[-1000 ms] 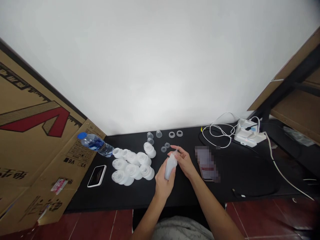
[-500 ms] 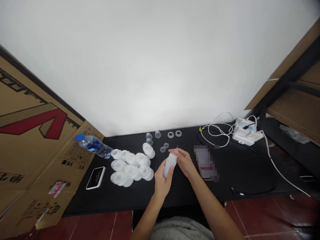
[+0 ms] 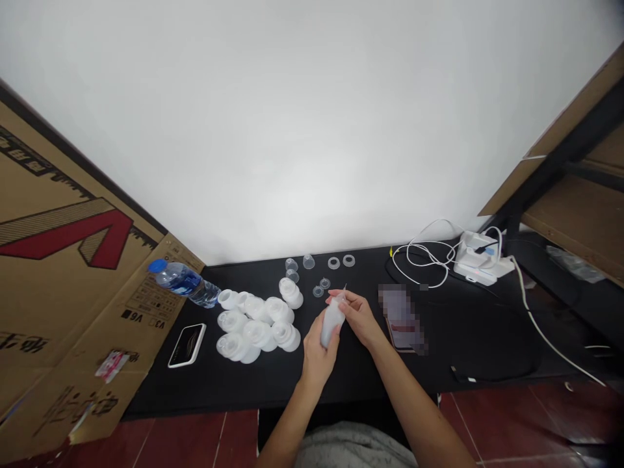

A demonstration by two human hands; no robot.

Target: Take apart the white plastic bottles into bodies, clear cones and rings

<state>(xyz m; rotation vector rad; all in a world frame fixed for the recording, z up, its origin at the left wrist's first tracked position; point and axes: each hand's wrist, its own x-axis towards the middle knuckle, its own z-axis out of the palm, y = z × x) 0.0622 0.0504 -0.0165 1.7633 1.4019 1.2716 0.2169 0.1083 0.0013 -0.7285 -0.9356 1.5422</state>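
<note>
My left hand [image 3: 317, 356] is wrapped round the lower part of a small white plastic bottle [image 3: 332, 323], holding it tilted above the black table [image 3: 273, 383]. My right hand [image 3: 358, 315] pinches the bottle's top, its fingers closed on the neck. Just left of my hands lies a heap of several white plastic bottles [image 3: 256, 322]. Behind my hands lie a few small clear caps [image 3: 297, 268] and two clear rings [image 3: 341, 261].
A blue-capped water bottle [image 3: 182, 281] lies at the table's left back, a phone [image 3: 188, 344] in front of it. Cardboard [image 3: 63, 260] leans at the left. A blurred flat item [image 3: 402, 312] lies right of my hands, a white charger with cables [image 3: 480, 260] beyond.
My hands and the bottle have stayed in almost the same place; only the view has shifted slightly.
</note>
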